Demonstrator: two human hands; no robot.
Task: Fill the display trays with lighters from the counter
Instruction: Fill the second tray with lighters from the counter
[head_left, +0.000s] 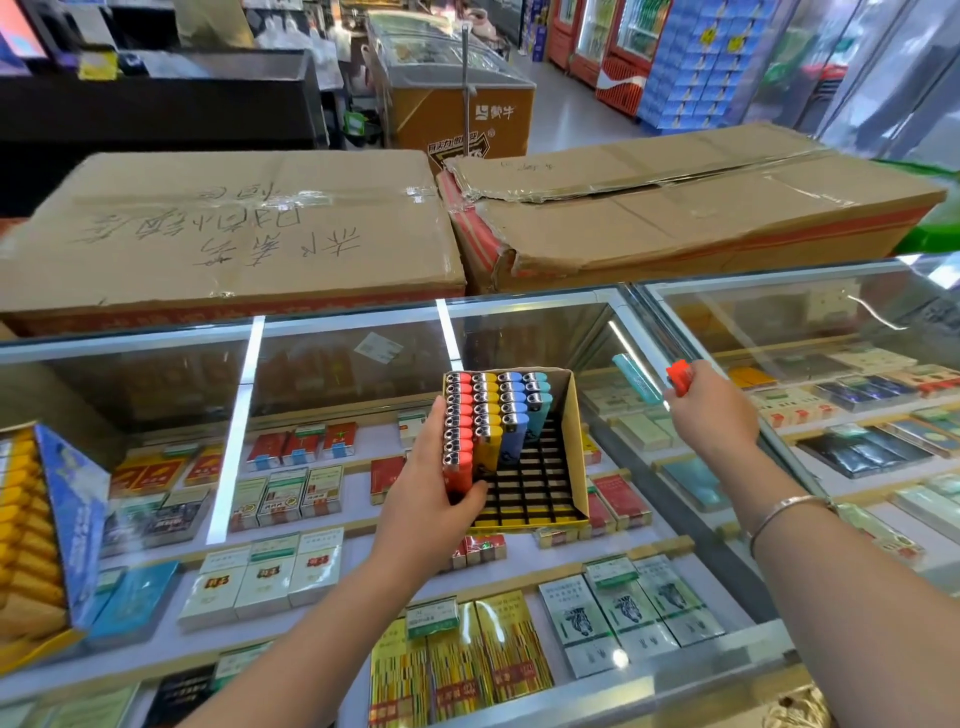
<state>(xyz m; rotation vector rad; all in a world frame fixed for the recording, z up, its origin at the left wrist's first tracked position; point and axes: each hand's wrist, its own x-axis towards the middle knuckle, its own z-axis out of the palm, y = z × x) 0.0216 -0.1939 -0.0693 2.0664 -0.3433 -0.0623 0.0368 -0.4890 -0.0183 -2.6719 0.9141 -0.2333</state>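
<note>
A cardboard display tray (575, 441) with a black grid insert stands on the glass counter (337, 519) at centre. Its left part holds rows of red, yellow, blue and light-blue lighters (496, 415); the right part of the grid is bare. My left hand (436, 483) grips the tray at its left front corner, thumb on the grid. My right hand (711, 410), to the right of the tray, holds a red lighter (679, 378) at the fingertips. A teal lighter (636, 378) lies on the glass between tray and right hand.
Another tray (78, 525) with blue sides and yellow lighters sits at the counter's left edge. Two large cardboard boxes (234, 234) (701, 208) stand behind the counter. Cigarette packs lie under the glass. A freezer (452, 93) and drink fridges stand further back.
</note>
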